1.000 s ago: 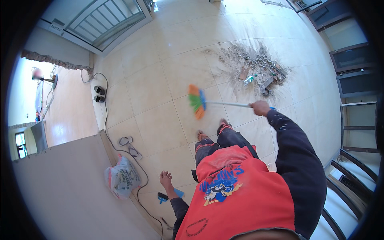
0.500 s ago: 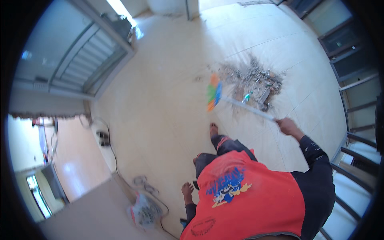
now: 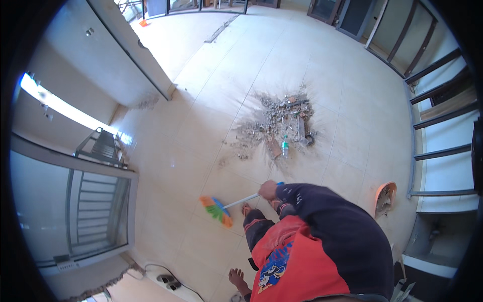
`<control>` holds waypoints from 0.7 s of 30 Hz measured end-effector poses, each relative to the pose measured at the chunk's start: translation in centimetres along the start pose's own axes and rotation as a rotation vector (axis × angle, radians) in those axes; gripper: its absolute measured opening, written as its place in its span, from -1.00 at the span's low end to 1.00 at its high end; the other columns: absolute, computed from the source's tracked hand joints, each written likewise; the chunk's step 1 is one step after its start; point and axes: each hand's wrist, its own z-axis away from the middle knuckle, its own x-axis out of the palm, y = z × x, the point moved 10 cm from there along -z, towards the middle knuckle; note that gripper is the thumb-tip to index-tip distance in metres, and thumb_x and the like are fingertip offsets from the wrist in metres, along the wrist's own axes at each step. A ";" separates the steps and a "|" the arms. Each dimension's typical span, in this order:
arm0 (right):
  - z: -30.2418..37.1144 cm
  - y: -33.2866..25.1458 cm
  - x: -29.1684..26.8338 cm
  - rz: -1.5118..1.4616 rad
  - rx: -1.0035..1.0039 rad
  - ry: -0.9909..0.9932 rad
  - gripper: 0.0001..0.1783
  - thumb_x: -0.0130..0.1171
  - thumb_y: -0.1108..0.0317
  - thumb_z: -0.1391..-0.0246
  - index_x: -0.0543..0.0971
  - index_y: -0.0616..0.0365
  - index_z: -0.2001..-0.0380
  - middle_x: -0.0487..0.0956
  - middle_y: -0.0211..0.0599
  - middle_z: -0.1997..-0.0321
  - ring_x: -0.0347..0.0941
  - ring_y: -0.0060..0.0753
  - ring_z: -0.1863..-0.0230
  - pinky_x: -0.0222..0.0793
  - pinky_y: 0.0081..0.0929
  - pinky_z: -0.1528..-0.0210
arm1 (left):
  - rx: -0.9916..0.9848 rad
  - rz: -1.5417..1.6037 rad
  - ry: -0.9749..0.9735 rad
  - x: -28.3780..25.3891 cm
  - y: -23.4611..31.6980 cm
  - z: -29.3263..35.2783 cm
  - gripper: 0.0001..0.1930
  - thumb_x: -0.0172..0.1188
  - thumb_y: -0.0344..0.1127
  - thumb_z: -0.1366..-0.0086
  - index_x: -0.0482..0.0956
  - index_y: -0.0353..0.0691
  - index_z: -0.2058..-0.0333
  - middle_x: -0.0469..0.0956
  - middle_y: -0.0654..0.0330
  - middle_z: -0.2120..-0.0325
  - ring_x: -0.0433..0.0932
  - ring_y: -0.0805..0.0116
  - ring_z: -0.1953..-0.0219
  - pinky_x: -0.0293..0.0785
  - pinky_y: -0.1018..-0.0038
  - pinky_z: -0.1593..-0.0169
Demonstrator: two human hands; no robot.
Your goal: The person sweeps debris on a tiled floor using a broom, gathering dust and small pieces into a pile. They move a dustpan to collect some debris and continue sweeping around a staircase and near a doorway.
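My right hand (image 3: pixel 268 190) is closed round the pale handle of a broom (image 3: pixel 216 211), whose orange, green and blue bristles rest at the floor left of my feet. Low at my left side hangs my left hand (image 3: pixel 236 276), with its fingers apart and nothing in them. Ahead on the tiles lies a heap of rubble and dust (image 3: pixel 282 118), with broken pieces and grey streaks spread round it. A clear plastic bottle (image 3: pixel 285 146) with a green label is at the heap's near edge.
An orange container (image 3: pixel 385 199) holding debris stands on the right, by dark metal frames (image 3: pixel 445 153). A framed glass door (image 3: pixel 95 206) is on the left. A black cable (image 3: pixel 176 279) runs along the floor behind it. A wall (image 3: pixel 131 55) stands at the far left.
My view has turned right, so the rubble heap now sits more central and the orange container shows. My right hand and the broom have swung to the left, away from the heap.
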 end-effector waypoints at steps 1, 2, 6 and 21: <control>0.8 2.5 0.3 0.006 0.015 -0.001 -0.79 -0.12 0.33 0.28 0.49 -0.02 0.51 0.46 -0.24 0.58 0.40 -0.17 0.49 0.30 -0.28 0.49 | -0.040 -0.031 -0.032 -0.2 -0.3 -1.2 -0.63 -0.18 -0.22 -0.10 0.16 -0.26 0.11 0.31 0.02 0.25 0.37 0.18 0.28 0.36 0.38 0.33; 2.5 4.9 -1.4 0.009 0.071 -0.009 -0.77 -0.12 0.33 0.28 0.48 -0.03 0.47 0.46 -0.22 0.55 0.40 -0.17 0.46 0.30 -0.27 0.46 | -0.079 -0.063 -0.065 -0.2 -0.4 -2.6 -0.64 -0.17 -0.22 -0.10 0.18 -0.24 0.13 0.33 0.04 0.27 0.38 0.20 0.31 0.36 0.38 0.36; 6.3 12.7 -5.4 0.121 0.395 -0.043 -0.74 -0.14 0.34 0.23 0.46 -0.06 0.39 0.46 -0.22 0.54 0.40 -0.18 0.45 0.30 -0.29 0.47 | -0.209 -0.131 -0.104 -0.5 -1.4 -8.5 -0.66 -0.16 -0.23 -0.09 0.20 -0.21 0.15 0.35 0.06 0.30 0.40 0.21 0.35 0.36 0.38 0.42; 35.3 0.2 4.8 -1.121 1.231 0.216 -0.46 -0.13 0.41 0.16 0.12 0.06 0.00 0.37 -0.20 0.71 0.32 -0.39 0.69 0.26 -0.49 0.59 | 0.039 -0.485 -0.380 10.8 16.0 -14.3 -0.67 -0.13 -0.23 -0.10 0.22 -0.25 0.17 0.37 0.11 0.33 0.41 0.30 0.37 0.36 0.45 0.37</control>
